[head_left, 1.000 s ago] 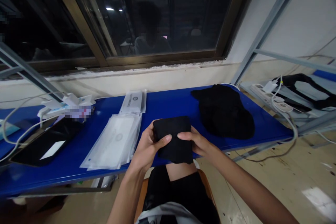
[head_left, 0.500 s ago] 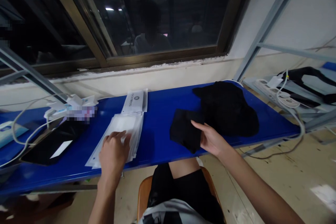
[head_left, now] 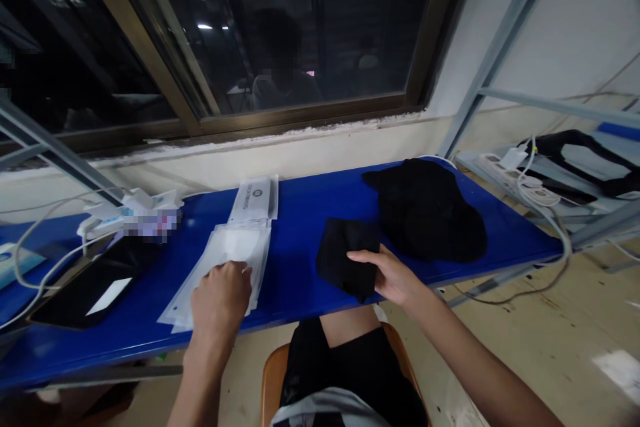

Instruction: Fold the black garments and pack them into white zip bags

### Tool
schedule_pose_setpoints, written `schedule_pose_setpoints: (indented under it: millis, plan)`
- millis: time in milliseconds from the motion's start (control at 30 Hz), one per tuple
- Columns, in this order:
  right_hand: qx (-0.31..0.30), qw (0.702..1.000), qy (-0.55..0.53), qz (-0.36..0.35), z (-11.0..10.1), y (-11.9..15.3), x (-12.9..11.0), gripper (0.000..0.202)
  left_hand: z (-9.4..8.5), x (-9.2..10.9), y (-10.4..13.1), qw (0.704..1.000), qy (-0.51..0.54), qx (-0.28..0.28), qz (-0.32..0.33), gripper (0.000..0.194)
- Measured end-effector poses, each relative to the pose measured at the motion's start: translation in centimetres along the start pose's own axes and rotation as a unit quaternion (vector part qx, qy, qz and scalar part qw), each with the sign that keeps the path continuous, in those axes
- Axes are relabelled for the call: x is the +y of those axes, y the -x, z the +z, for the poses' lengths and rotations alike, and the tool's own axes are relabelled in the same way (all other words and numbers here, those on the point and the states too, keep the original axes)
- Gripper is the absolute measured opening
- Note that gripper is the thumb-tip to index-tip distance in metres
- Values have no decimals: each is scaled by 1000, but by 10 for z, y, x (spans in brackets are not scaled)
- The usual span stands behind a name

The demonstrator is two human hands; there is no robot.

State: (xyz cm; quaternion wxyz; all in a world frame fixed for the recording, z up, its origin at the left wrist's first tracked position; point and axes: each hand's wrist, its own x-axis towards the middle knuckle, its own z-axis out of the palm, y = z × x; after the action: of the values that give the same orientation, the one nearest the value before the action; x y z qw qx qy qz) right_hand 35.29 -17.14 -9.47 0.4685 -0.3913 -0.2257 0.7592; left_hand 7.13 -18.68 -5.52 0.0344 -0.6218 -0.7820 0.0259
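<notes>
My left hand (head_left: pixel 223 293) rests on a stack of frosted plastic bags (head_left: pixel 240 240), its fingers curled in and pressed together at the top bag. How much of the bag it grips is hidden under the knuckles. In my right hand (head_left: pixel 393 273) is a folded black cloth (head_left: pixel 345 253), thumb on top and fingers beneath, held just at the table's front edge. Beyond that hand lies a heap of black fabric (head_left: pixel 430 213). A printed plastic pouch (head_left: pixel 254 199) touches the far end of the bag stack.
The blue table (head_left: pixel 300 207) runs along a wall under a dark window. At left lie a black flat item (head_left: pixel 80 287) with a white label and a power strip (head_left: pixel 103 217) with cables. Metal frame posts (head_left: pixel 493 53) stand at both sides; another power strip (head_left: pixel 510 173) sits at right.
My left hand's fingers have closed more tightly over the bags. The right hand keeps hold of the black cloth. The whole view has shifted slightly.
</notes>
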Motion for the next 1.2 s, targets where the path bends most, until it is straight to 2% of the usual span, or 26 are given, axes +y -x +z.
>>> schedule_pose_setpoints:
  millis: [133,233,300,400,500,567,633,733,833,933,1000,1033,1133,1200]
  plan:
    - [-17,1000,-17,-20,-3,-2,1,26,-4,-1,0,999,-34,26,3,44]
    - [-13,999,-24,-33,-4,0,1,33,-7,-3,2,999,-28,34,-12,47]
    - [-4,999,-18,-37,-2,1,2,39,-9,-4,7,999,-13,43,-13,41]
    - [-8,999,-16,-42,6,6,3,43,-12,-2,18,994,26,110,4,34]
    - [-42,998,-27,-49,22,14,3,45,-13,10,31,979,66,189,39,30]
    - [-79,995,-20,-50,35,18,3,47,-12,23,36,971,82,214,63,29]
    - [-122,990,15,-63,46,20,4,49,-10,36,39,969,92,211,93,30]
    - [-162,971,120,-127,49,16,1,46,-6,52,40,970,90,192,121,41]
    - [-122,935,274,-188,41,7,-6,34,-2,62,41,963,96,215,133,42]
    - [-44,865,447,-224,36,-2,-14,16,5,71,42,955,88,230,166,47]
    - [4,820,516,-248,38,-7,-17,10,13,78,45,953,75,222,193,53]
    - [25,810,526,-257,39,-9,-17,9,17,82,47,951,72,221,202,58]
    - [53,830,488,-265,42,-16,-11,8,27,92,54,946,72,236,212,73]
    - [49,861,430,-266,42,-21,-4,9,33,96,59,942,76,255,207,79]
